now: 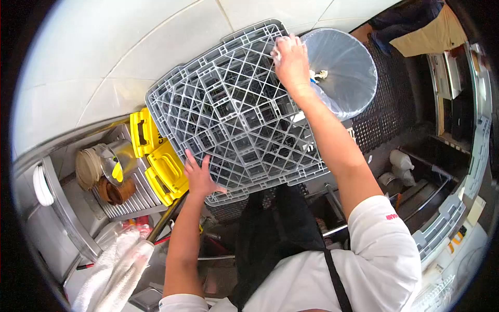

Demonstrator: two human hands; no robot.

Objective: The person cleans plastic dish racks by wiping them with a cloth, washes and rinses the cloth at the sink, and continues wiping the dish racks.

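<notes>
A grey plastic crate (244, 112) with a lattice face stands before me, tilted, next to the tiled wall. My left hand (200, 177) lies against its lower left part with the fingers spread. At the upper right corner, my right hand (292, 62) is closed on a small crumpled white cloth (277, 52), pressed to the crate's edge. Whether that is cloth or paper is hard to tell. Just right of this hand is a round bin (345, 70) lined with a clear plastic bag, with some small scraps in it.
Yellow caution signs (167, 174) touch the crate's left side. Beyond them a metal shelf (127, 208) holds stacked round items and containers. White towels (117, 270) hang at lower left. A black perforated mat (395, 99) covers the floor. Another person's legs (429, 36) show at upper right.
</notes>
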